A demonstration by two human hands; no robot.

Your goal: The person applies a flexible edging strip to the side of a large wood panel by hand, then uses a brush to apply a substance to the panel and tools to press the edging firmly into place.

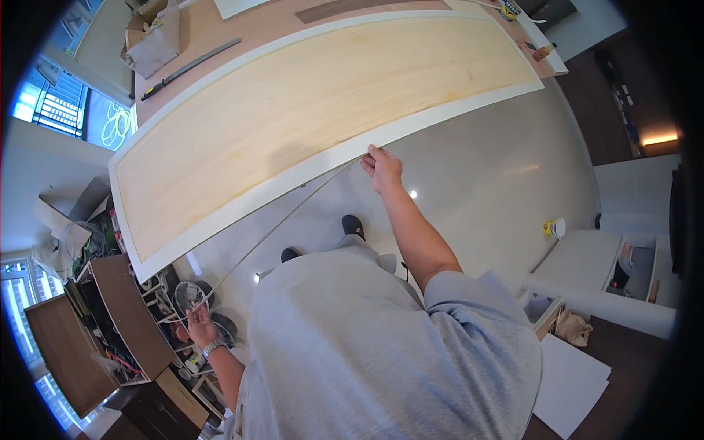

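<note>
A long pale wooden panel with a white border lies on a pink board surface across the upper view. My right hand is closed at the panel's near edge, pinching one end of a long, thin, pale strip. The strip runs diagonally down to the lower left, where my left hand has its fingers closed around it. Whether the right fingers also grip the panel is hard to tell.
A ruler-like tool and cardboard box lie behind the panel. Cluttered shelving and buckets stand at left. A yellow can, white cabinet and white sheets are at right. My feet stand on glossy floor.
</note>
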